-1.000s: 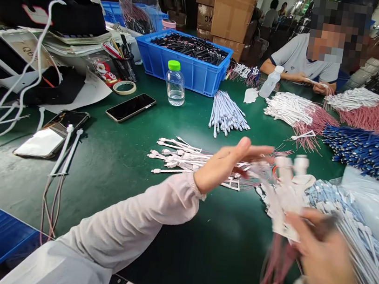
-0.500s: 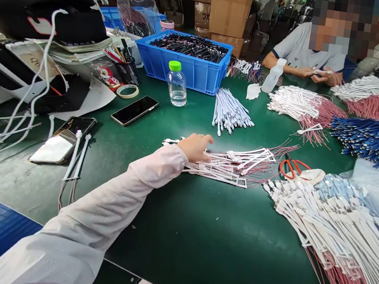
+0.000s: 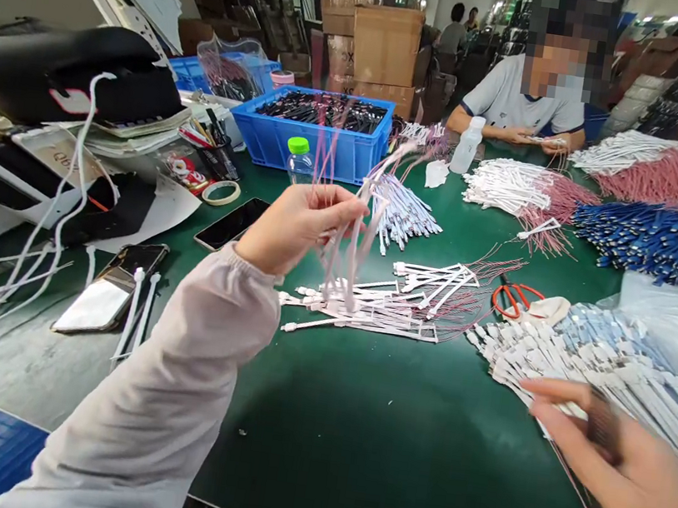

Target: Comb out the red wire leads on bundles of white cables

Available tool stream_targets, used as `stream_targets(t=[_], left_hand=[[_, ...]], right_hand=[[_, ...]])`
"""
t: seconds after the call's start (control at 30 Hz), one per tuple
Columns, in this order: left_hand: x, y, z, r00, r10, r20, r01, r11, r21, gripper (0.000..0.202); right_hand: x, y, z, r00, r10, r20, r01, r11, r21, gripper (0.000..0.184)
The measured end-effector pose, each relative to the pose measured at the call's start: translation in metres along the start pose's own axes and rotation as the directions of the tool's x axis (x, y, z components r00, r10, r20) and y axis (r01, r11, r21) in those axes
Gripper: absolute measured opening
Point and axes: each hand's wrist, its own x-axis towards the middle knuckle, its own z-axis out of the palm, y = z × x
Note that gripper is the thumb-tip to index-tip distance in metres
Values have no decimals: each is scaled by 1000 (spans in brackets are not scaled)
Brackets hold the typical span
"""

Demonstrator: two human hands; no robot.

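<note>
Cables (image 3: 347, 238) raised in a closed left hand (image 3: 298, 227)

At the green desk (image 3: 390, 429), the left hand is curled around a bunch of white cables held up in the air. Thin pink wires rise past the fingers, and the white lengths hang down toward a loose pile of similar cables (image 3: 382, 306) just below. A pale pink sleeve (image 3: 172, 365) covers that arm.

The right hand (image 3: 617, 470) sits low at the right edge, slightly blurred, its fingers around or beside a dark strip (image 3: 604, 422). You can't tell whether it is gripping it. Under those fingers spreads a large heap of white-tagged cables (image 3: 588, 365), with orange-handled scissors (image 3: 515, 300) lying between the heap and the pile.

Farther along the desk are bundles of white cables with pink wires (image 3: 500, 184) and a blue bundle (image 3: 655, 248). A blue crate of black cables (image 3: 359, 156) stands behind the raised bunch, near a green-capped bottle (image 3: 298, 160), a phone (image 3: 231, 222) and a roll of tape (image 3: 220, 192). Across the desk, a co-worker (image 3: 525, 95) holds a small white piece in both hands (image 3: 538, 137).
</note>
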Motion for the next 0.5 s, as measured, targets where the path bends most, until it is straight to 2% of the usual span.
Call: stream_targets(t=[0.03, 0.1, 0.17, 0.23, 0.3, 0.37, 0.5], left_hand=[[-8, 3, 9, 998, -29, 54, 34, 994, -104, 26], [-25, -1, 36, 973, -86, 212, 136, 963, -234, 28], [-42, -16, 69, 911, -153, 383, 275, 918, -287, 31], [-55, -36, 99, 839, -209, 503, 396, 868, -300, 32], [-62, -56, 121, 821, -232, 522, 438, 842, -315, 32], [-64, -73, 131, 840, -240, 487, 427, 845, -321, 30], [-57, -93, 128, 882, -233, 411, 346, 911, -226, 29]], right_hand=[[6, -5, 11, 993, 30, 110, -35, 999, 41, 32], [16, -14, 32, 974, 20, 226, -65, 979, 195, 40], [23, -16, 51, 957, -35, 289, -76, 929, 363, 47], [27, -11, 66, 952, -23, 304, -125, 880, 458, 42], [30, -3, 76, 955, 52, 292, -205, 828, 522, 31], [32, 6, 81, 949, 118, 292, -275, 762, 586, 30], [36, 14, 83, 938, 148, 313, -322, 708, 629, 32]])
